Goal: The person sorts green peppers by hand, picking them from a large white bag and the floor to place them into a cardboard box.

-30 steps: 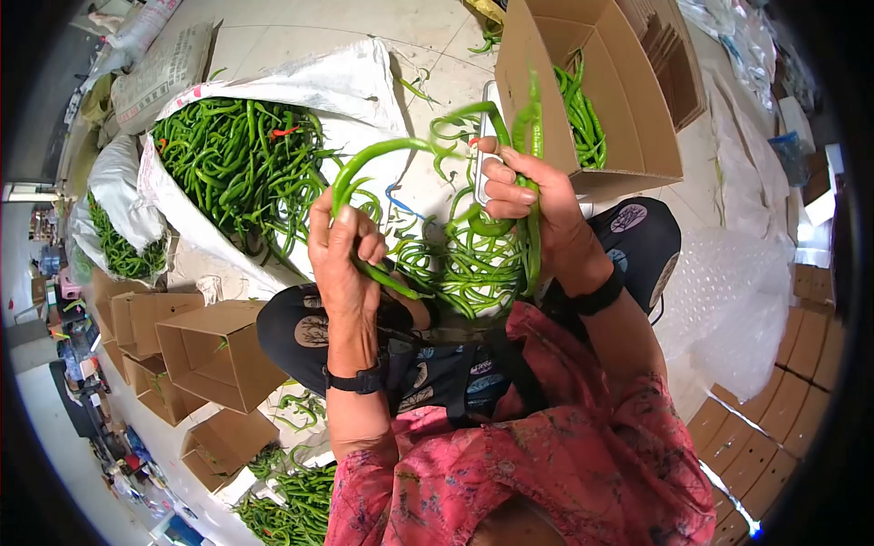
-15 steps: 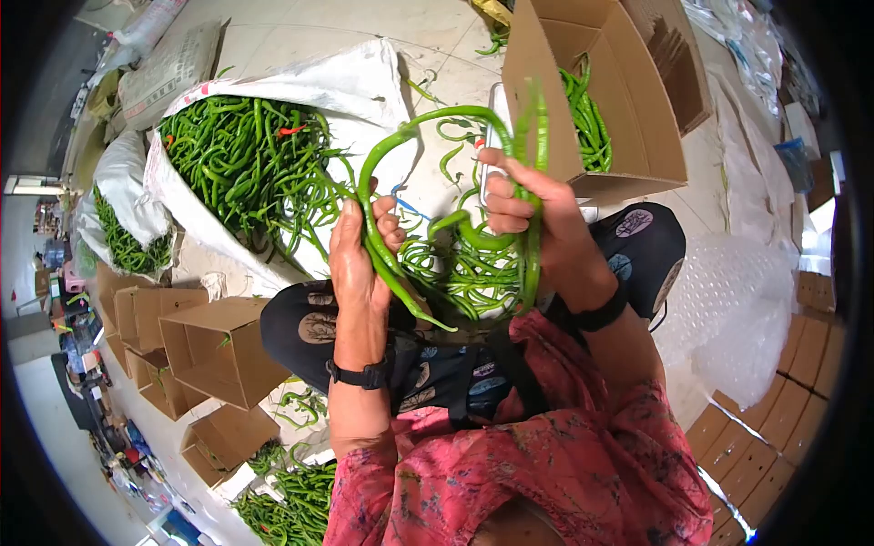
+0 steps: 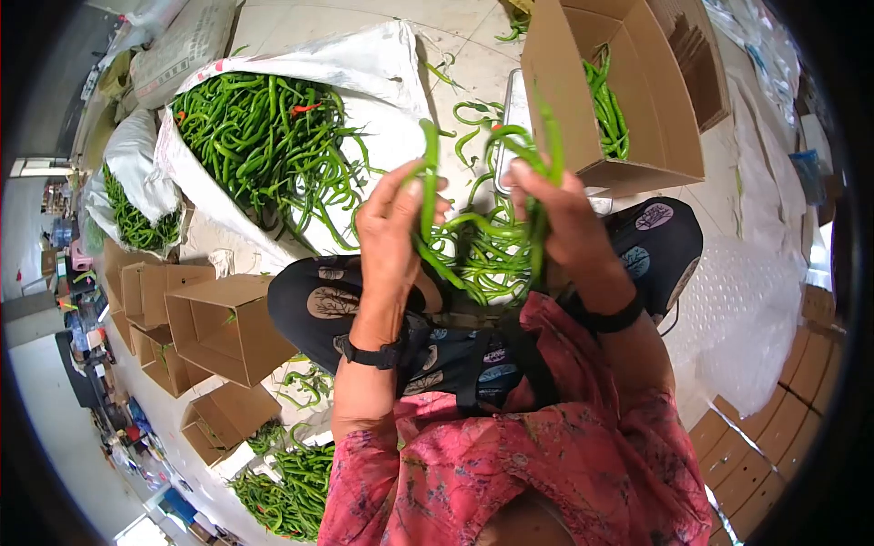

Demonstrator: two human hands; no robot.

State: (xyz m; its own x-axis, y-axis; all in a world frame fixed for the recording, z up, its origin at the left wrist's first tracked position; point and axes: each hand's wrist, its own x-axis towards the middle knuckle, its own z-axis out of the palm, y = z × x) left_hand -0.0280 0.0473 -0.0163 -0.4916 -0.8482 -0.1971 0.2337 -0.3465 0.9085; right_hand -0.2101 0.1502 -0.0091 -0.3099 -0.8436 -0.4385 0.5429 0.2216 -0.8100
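My left hand point(image 3: 393, 218) is closed round a long green chili pepper point(image 3: 429, 168), which stands upright above the fingers, its lower part trailing beneath. My right hand point(image 3: 566, 214) grips several green chili peppers point(image 3: 552, 141); their tips are blurred by motion and one curves toward the left. Below and between both hands lies a heap of green chili peppers point(image 3: 492, 268) between my knees. To the left, a white sack point(image 3: 387, 55) lies on its side with its mouth open, and many chili peppers point(image 3: 264, 150), a few red, spill from it.
An open cardboard box point(image 3: 637, 175) with some peppers inside stands at the right front. Smaller cardboard boxes point(image 3: 218, 328) sit at the left, beside another pepper pile point(image 3: 291, 491). Bubble wrap point(image 3: 728, 318) and flat brown cartons point(image 3: 756, 455) lie at the right.
The long curved pepper no longer arches between the hands; the left hand's pepper now points up, apart from the right hand's bunch. Both hands have shifted a little right in view.
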